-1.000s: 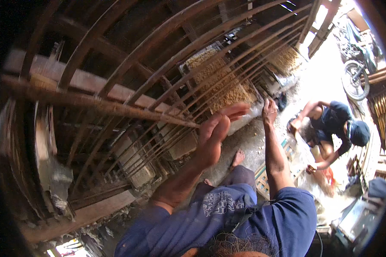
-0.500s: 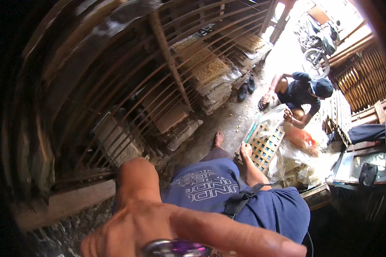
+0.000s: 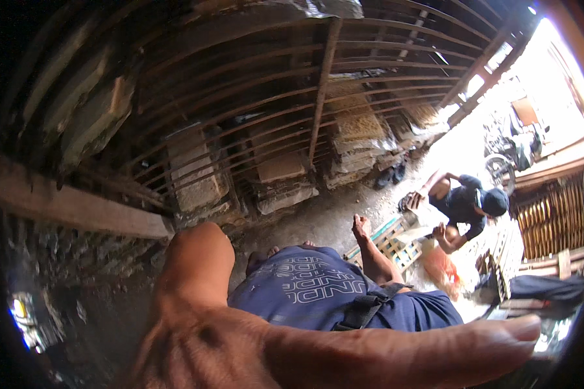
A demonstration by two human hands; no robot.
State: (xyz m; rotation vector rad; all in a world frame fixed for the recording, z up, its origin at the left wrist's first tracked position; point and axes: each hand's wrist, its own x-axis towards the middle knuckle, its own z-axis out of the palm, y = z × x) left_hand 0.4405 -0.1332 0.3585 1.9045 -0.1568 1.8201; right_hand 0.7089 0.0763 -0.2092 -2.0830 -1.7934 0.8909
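Observation:
My left hand (image 3: 240,343) fills the foreground, very close to the camera. One long digit stretches to the right; the other fingers are cut off by the lower edge. Beyond my torso in a blue shirt, my right hand (image 3: 362,227) is raised beside a woven lattice panel (image 3: 402,253) with a teal edge. Its fingers look slightly apart, with nothing visible in them. My right forearm covers part of the panel. Clear plastic sheeting and an orange plastic bag (image 3: 440,267) lie by the panel's far side.
A crouching co-worker (image 3: 464,201) in dark clothes has hands near the panel. Slatted wooden racks (image 3: 318,97) and stacked slabs (image 3: 353,129) line the far side. Dark shoes (image 3: 390,175) stand on the floor. A motorbike (image 3: 509,152) is at the far right, near bamboo slats (image 3: 551,211).
The view has swung, shifting the scene. My right hand has come off the lattice panel's edge and is raised. The co-worker's near arm has moved. A purple glint by my left hand has gone from view.

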